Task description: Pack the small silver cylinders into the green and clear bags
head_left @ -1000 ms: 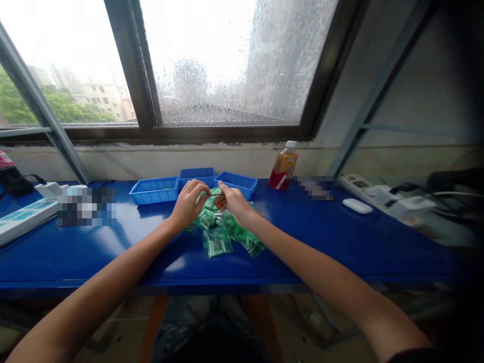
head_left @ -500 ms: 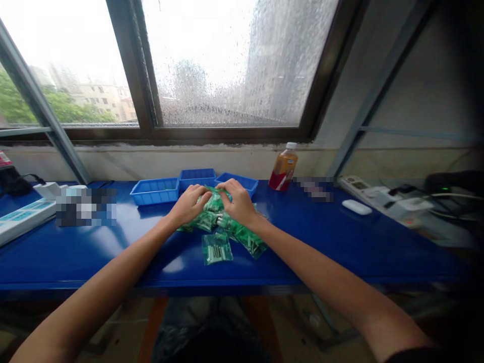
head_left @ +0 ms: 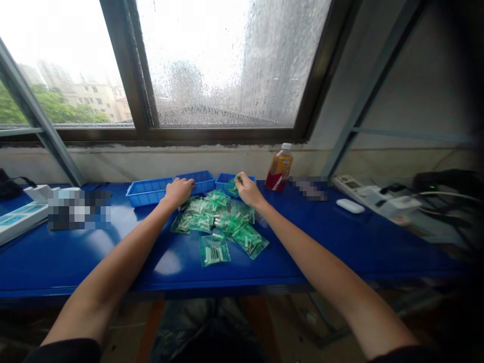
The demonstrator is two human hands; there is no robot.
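Note:
My left hand [head_left: 180,190] is at the middle blue plastic bin [head_left: 204,180], its bent fingers closed over the bin's near left edge. The fingertips are partly hidden. My right hand [head_left: 247,190] pinches a small green-tinted clear plastic bag [head_left: 231,187] in front of the right blue bin [head_left: 223,178]. Between my forearms lies a pile of similar green bags [head_left: 217,214] with small metal and pale parts inside. Nearest to me, one flat bag [head_left: 214,249] shows several slim pieces side by side.
The left blue bin [head_left: 145,191] stands beside the middle one. A drink bottle [head_left: 280,169] is at the back right, with a white oval object [head_left: 350,205] farther right. Power strips [head_left: 26,214] and cables are at the sides. A wet window [head_left: 227,65] rises behind the table.
My hands have moved apart from over the pile. The left went to the middle bin, which now sits at a different angle; the right moved rightward with a green bag. More of the pile shows.

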